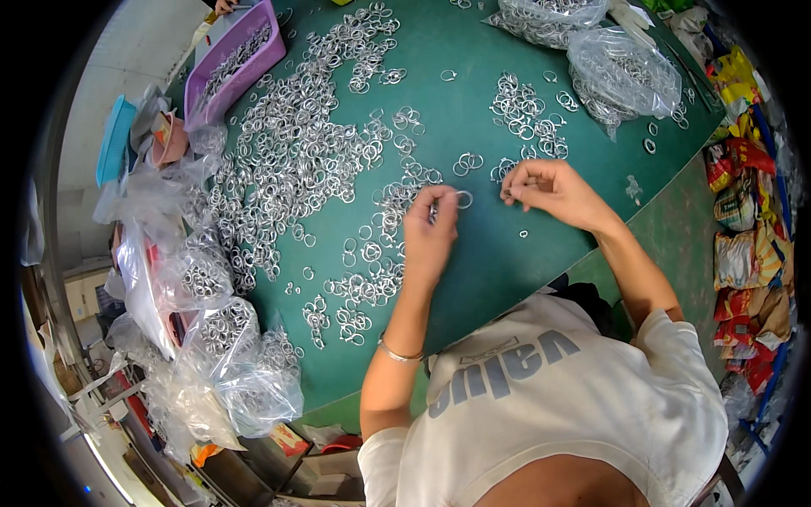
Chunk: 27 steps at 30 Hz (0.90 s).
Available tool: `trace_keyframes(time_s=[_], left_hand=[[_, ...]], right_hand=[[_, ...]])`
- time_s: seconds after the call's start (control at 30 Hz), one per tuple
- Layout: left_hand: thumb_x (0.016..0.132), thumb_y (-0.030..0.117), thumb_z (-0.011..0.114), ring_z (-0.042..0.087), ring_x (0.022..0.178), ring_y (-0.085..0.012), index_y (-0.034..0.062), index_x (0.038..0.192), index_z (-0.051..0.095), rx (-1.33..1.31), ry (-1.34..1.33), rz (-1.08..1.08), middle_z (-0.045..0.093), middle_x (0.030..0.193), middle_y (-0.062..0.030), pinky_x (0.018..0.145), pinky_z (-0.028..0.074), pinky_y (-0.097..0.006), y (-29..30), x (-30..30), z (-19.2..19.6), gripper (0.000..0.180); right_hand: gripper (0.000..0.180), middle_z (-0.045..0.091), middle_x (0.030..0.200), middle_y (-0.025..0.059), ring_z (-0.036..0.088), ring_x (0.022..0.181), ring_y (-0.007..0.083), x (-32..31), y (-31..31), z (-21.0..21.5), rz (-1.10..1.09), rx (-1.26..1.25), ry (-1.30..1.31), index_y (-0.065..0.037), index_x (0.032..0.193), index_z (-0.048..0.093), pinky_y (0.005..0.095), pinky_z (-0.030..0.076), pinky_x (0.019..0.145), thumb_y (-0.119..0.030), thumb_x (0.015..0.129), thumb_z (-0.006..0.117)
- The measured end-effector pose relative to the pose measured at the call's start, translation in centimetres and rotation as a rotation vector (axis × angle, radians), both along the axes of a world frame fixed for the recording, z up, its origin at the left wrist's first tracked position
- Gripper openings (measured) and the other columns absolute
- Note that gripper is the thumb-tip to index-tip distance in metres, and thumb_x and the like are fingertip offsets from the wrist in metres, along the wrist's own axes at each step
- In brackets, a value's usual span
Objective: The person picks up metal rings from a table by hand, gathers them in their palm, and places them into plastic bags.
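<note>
Left hand [429, 226] pinches a metal ring [464, 199], right hand [549, 188] closed on small rings, over bare green table [498, 270].

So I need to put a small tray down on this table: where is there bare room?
The green tabletop is bare just ahead of the person's chest, between the left hand and right hand. A second bare strip runs between the big heap of metal rings and the smaller cluster. The left side, by the ring-filled bags, is crowded.
</note>
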<state>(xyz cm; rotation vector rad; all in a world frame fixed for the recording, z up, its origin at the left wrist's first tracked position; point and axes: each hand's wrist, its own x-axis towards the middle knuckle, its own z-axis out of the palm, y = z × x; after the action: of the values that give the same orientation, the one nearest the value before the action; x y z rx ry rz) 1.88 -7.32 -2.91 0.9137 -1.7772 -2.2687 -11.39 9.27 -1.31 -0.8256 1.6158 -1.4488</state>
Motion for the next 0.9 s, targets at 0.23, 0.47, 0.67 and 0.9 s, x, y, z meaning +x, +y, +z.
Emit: trace_keyframes(time_s=[0.23, 0.47, 0.67, 0.9], left_hand=[[0.088, 0.017, 0.045, 0.037, 0.050, -0.0095, 0.0024, 0.084, 0.053, 0.730, 0.268, 0.071, 0.050, 0.074, -0.0066, 0.038, 0.028, -0.019, -1.6, 0.9, 0.1, 0.017], [0.080, 0.015, 0.064, 0.042, 0.049, -0.0137, -0.0006, 0.094, 0.059, -0.828, -0.002, -0.028, 0.049, 0.056, -0.0046, 0.046, 0.035, -0.027, 0.6, -1.1, 0.0, 0.022], [0.074, 0.011, 0.068, 0.043, 0.047, -0.0153, 0.0019, 0.095, 0.059, -1.233, 0.129, -0.077, 0.045, 0.056, -0.0075, 0.045, 0.036, -0.029, 0.4, -3.2, -2.1, 0.024], [0.087, 0.008, 0.054, 0.034, 0.051, -0.0020, 0.0003, 0.092, 0.057, 0.032, 0.078, -0.038, 0.049, 0.071, 0.0040, 0.043, 0.025, -0.016, -0.5, -2.0, 0.7, 0.010]], right_hand=[[0.014, 0.057, 0.082, 0.0105, 0.058, 0.072, 0.0206, -1.1, -2.8, -1.3, -0.168, -0.028, -0.157, -0.002, 0.092, 0.052, 0.0314, 0.045, 0.056, -0.009, 0.082, 0.059], [0.009, 0.050, 0.072, 0.0120, 0.055, 0.069, 0.0315, -0.5, -4.6, -2.5, -0.150, 0.213, 1.103, -0.002, 0.081, 0.055, 0.0420, 0.043, 0.056, -0.009, 0.076, 0.059], [0.009, 0.047, 0.062, 0.0103, 0.050, 0.056, 0.0236, -0.8, -3.9, -1.7, -0.156, 0.076, 0.675, -0.003, 0.085, 0.056, 0.0363, 0.038, 0.049, -0.012, 0.082, 0.055], [0.014, 0.042, 0.061, -0.0030, 0.032, 0.048, 0.0040, -1.9, -3.1, -0.1, -0.148, 0.081, -0.410, -0.003, 0.083, 0.054, 0.0205, 0.029, 0.044, -0.015, 0.089, 0.048]])
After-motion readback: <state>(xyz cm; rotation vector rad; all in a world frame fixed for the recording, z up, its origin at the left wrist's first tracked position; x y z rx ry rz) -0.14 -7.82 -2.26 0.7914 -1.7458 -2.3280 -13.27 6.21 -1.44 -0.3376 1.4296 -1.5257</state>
